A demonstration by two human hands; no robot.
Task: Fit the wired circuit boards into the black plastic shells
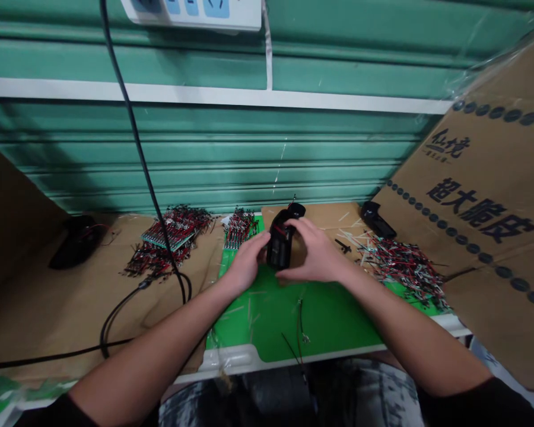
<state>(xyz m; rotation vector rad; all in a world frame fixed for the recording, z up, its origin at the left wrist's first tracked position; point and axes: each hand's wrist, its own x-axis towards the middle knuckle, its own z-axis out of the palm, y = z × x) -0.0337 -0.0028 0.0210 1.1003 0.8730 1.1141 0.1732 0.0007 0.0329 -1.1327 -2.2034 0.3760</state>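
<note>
Both my hands close around a black plastic housing (280, 240) with red wires at its middle, standing upright on a green work mat (289, 320). My left hand (247, 261) grips its left side. My right hand (314, 252) curves over its right side, with the thumb reaching under the front. The hands hide much of the housing's lower part. Behind my left hand lies a bundle of red and black wires with metal terminals (240, 228). A small black part (342, 245) lies on the cardboard to the right of my right hand.
Wire piles lie left (169, 240) and right (404, 270) on the cardboard-covered bench (62, 314). Black devices sit at far left (78, 242) and back right (377, 219). A black cable (137, 160) runs down from a power strip (196, 12) on the green shutter (204, 148).
</note>
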